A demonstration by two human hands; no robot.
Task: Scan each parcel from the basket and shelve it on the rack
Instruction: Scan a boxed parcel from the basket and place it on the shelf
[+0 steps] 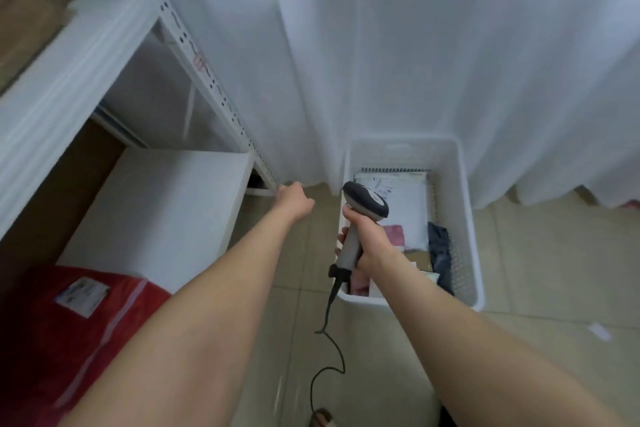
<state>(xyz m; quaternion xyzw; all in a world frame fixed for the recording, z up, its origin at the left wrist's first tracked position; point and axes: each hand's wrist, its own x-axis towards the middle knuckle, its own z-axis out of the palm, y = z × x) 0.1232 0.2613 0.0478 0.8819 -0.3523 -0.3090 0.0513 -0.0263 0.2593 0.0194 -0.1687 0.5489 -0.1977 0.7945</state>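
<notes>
The right hand (367, 246) is wrapped tight round the handle of the scanner (366, 199). The scanner's dark head tips down over the basket (465, 218). I think it is held like that so its light can reach a label.

The basket sits on the floor at 4 o'clock, close to the white curtain (346, 45). There are parcels in it that are not yet on the rack. A white parcel (405, 208) lies at the far end, a pink parcel (394, 231) is in the middle, and a dark parcel (440, 246) is by the right wall. The cable (334, 326) hangs from the handle and curls down to 6 o'clock.

The rack (207, 80) fills 9 to 11 o'clock. Low in it sits a big white box (162, 211), and a red parcel (69, 340) is next to it at 8 o'clock. The left hand (294, 201) reaches to the far corner of the white box, by the foot of the rack's post. Only the back of this hand shows, so I cannot tell if it grips the box or just touches it. My guess is that it is setting the box straight.
</notes>
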